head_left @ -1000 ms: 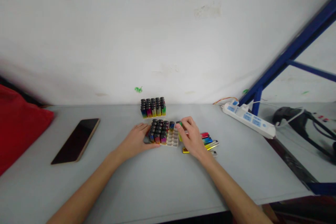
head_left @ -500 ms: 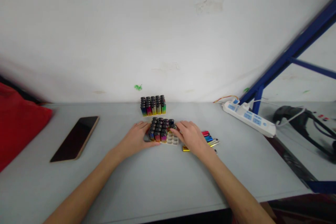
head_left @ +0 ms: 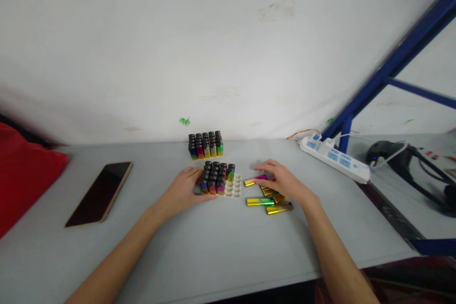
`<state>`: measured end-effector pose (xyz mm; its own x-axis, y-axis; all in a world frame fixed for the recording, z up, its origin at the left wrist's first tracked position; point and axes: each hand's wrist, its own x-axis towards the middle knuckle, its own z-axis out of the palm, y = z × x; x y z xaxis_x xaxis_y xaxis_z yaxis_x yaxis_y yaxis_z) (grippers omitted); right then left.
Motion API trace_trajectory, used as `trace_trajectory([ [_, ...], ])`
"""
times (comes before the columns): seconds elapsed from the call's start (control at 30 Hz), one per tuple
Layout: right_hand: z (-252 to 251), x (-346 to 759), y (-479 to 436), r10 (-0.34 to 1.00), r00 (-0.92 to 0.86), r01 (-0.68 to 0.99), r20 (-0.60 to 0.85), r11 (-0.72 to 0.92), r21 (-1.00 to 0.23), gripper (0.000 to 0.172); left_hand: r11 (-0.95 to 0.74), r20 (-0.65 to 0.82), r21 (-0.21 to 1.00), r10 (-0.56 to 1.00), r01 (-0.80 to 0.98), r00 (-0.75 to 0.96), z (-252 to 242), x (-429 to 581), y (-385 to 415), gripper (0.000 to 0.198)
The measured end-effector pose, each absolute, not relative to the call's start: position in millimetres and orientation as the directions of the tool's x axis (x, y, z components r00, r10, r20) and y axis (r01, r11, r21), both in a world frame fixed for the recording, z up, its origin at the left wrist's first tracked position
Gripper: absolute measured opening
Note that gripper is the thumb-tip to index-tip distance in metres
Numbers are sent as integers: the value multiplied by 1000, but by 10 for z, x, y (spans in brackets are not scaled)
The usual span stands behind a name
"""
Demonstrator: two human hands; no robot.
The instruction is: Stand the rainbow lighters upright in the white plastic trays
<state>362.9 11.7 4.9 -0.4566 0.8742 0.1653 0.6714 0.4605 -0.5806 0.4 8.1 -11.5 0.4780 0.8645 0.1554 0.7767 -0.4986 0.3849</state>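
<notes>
A white tray (head_left: 233,191) with round-edged pockets holds several upright lighters (head_left: 213,175) with black tops and shiny coloured bodies. Its right-hand pockets are bare apart from a green-yellow lighter (head_left: 231,173) at the back. My left hand (head_left: 183,185) grips the tray's left side, thumb along the front and fingers behind. To the right of the tray, my right hand (head_left: 281,180) has its thumb and fingers on a yellow-and-magenta lighter (head_left: 252,182) lying flat. Below that hand lie several loose lighters, among them a yellow-green one (head_left: 260,202); some are partly covered.
Behind the tray, a block of upright lighters (head_left: 205,146) stands near the wall. A phone (head_left: 99,194) lies at left beside a red cloth-like item (head_left: 28,171). A white power strip (head_left: 335,159), a black strapped device (head_left: 409,171) and a blue metal frame (head_left: 370,85) are at right.
My right hand has moved right, from the tray to the loose lighters. A green-yellow lighter now stands in the pocket where that hand was. My left hand stays at the tray.
</notes>
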Motion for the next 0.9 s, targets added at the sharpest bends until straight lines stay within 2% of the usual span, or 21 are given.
trace_trajectory([
  [0.07, 31, 3650, 118, 868, -480, 661, 124, 451, -599, 25, -504, 164, 378, 862, 777, 480, -123, -5, 84, 67],
  [0.23, -2, 3549, 91, 877, -472, 679, 89, 426, -598, 8, -509, 166, 383, 859, 771, 484, -138, -15, 92, 68],
  [0.3, -20, 3514, 85, 882, -460, 666, 105, 421, -615, 8, -505, 166, 385, 861, 773, 481, -135, -13, 93, 67],
  [0.4, -37, 3479, 94, 902, -379, 605, 209, 412, -681, 11, -496, 159, 392, 866, 775, 474, -121, -7, 91, 66],
  [0.5, -14, 3418, 108, 941, -189, 435, 279, 335, -836, 20, -497, 161, 393, 866, 773, 474, -117, -7, 91, 67],
  [0.57, 20, 3345, 104, 971, -74, 247, 227, 238, -939, 29, -500, 162, 396, 864, 770, 477, -128, -13, 95, 67],
  [0.63, 51, 3252, 88, 990, 4, 53, 140, 140, -989, 40, -501, 167, 404, 863, 765, 477, -147, -23, 101, 66],
  [0.73, 79, 3111, 58, 998, 57, -177, -1, 9, -984, 52, -504, 176, 407, 862, 762, 476, -168, -34, 108, 68],
  [0.9, 128, 2954, 2, 996, -39, -338, -83, -91, -937, 56, -501, 170, 393, 864, 772, 474, -161, -28, 105, 68],
])
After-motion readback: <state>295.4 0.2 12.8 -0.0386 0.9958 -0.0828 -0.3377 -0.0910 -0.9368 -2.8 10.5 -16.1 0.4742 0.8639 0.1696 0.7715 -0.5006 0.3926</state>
